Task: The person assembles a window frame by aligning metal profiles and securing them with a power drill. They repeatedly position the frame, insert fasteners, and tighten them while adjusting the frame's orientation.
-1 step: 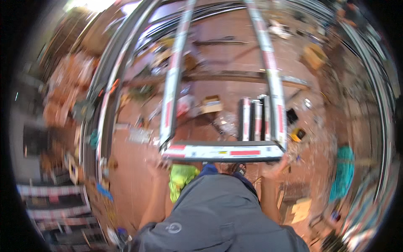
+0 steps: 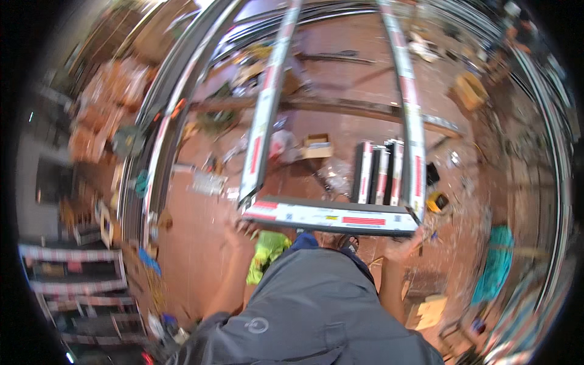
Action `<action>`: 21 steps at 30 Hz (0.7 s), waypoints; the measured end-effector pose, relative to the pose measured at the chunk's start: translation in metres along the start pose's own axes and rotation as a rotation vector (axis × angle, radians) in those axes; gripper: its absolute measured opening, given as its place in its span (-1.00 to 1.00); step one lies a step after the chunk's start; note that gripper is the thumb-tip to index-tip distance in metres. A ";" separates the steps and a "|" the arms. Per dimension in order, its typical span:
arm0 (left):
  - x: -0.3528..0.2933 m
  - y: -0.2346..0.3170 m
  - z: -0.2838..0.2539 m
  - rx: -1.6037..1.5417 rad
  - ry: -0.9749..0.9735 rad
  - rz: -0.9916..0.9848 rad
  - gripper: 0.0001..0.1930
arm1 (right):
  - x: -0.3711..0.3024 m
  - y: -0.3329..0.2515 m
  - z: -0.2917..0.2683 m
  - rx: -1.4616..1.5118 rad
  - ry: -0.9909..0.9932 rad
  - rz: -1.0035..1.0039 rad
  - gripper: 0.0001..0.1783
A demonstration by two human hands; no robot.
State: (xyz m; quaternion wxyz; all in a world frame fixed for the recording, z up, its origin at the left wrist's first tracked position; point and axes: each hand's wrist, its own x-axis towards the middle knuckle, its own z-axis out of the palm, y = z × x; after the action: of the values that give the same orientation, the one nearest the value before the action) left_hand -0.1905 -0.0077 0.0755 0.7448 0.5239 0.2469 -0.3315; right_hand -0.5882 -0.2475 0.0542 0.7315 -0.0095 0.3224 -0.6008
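A long rectangular metal frame [image 2: 331, 218], dark with white and red protective film, stretches away in front of me. Its near crossbar lies level before my waist, and its far end runs past the top of the picture. At the near left corner, my left hand [image 2: 241, 232] is closed on the frame, its fingers partly hidden beneath. My right hand [image 2: 403, 243] grips the near right corner from below. Inside the frame's outline, beyond the crossbar, several short film-covered profile pieces [image 2: 382, 173] stand side by side lower down.
A wooden beam [image 2: 328, 108] crosses under the frame. Long profiles [image 2: 173, 115] run along the left, others [image 2: 541, 121] along the right. On the floor lie a cardboard box [image 2: 317, 146], a yellow-and-black tool [image 2: 437, 201], a lime-green cloth [image 2: 267, 252] and a teal bundle [image 2: 494, 261]. Someone is at the far right.
The frame and both hands appear slightly further right in the picture, and the surroundings have shifted right as well. My hold on the two near corners looks the same.
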 end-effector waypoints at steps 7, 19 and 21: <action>-0.005 -0.040 0.042 -0.266 -0.059 0.037 -0.58 | 0.017 0.007 0.001 -0.199 -0.113 -0.134 -0.28; 0.000 -0.052 0.066 -0.484 -0.048 0.213 -0.59 | -0.010 -0.032 0.046 -1.175 -0.053 -0.159 -0.63; -0.003 -0.050 0.062 -0.528 -0.090 0.247 -0.54 | -0.005 0.000 0.102 -1.470 -0.439 -0.259 -0.73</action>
State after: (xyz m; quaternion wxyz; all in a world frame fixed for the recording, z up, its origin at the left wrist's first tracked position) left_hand -0.2293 -0.0774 0.0672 0.9001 0.3231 0.2258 -0.1856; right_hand -0.5391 -0.2813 0.1368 0.5084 -0.6484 0.4820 -0.2979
